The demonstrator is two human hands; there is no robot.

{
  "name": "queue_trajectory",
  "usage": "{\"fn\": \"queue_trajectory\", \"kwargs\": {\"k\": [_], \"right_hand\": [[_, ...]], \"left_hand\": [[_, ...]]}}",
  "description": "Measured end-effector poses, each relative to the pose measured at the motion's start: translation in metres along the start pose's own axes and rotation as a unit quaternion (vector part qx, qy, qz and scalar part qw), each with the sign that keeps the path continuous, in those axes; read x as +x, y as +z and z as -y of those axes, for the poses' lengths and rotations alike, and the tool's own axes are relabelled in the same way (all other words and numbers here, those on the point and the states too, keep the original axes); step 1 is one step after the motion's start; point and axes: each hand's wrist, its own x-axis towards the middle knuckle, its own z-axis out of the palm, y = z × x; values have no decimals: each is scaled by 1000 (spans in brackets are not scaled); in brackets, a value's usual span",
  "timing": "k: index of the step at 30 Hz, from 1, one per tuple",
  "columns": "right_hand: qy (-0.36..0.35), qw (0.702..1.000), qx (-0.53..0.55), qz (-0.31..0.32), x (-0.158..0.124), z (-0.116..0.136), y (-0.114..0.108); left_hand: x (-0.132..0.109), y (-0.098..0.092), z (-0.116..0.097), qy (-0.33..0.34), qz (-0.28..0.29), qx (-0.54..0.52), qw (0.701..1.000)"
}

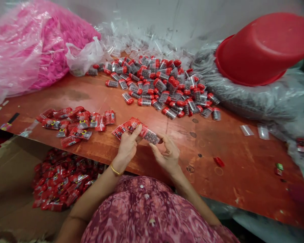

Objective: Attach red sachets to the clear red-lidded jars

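My left hand (127,145) pinches a fan of flat red printed wrappers (124,128), its thumb pressed on top. A clear container (151,136) full of dark little balls extends to the right from beneath that thumb, against the wrappers. At its right end, the fingers of my right hand (168,154) grip it. Whether the container is partly inside a wrapper I cannot tell. To the left lies a group of wrapped red packs (74,125). Beyond my hands is a heap of red-capped clear containers (159,84) with dark contents.
A pink-filled plastic bag (40,44) stands at the back left. A red tub (260,50) rests upside down on a bag of dark bits (243,98). Empty clear tubes (142,40) lie along the wall. Below the table edge, a cardboard box (12,189) holds many red packs.
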Motion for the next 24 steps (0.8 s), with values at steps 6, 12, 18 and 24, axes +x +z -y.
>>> {"fn": "queue_trajectory", "kwargs": {"k": [6, 12, 18, 24], "right_hand": [[15, 1000, 1, 19, -2, 4, 2], [-52, 997, -57, 15, 0, 5, 7], [-62, 997, -55, -10, 1, 4, 13], [87, 991, 104, 5, -7, -7, 21]], "left_hand": [[-2, 2, 4, 36, -29, 14, 999], [-3, 3, 12, 11, -8, -14, 1000], [-2, 3, 16, -3, 28, -12, 1000], [-2, -3, 17, 28, 44, 25, 998]]}}
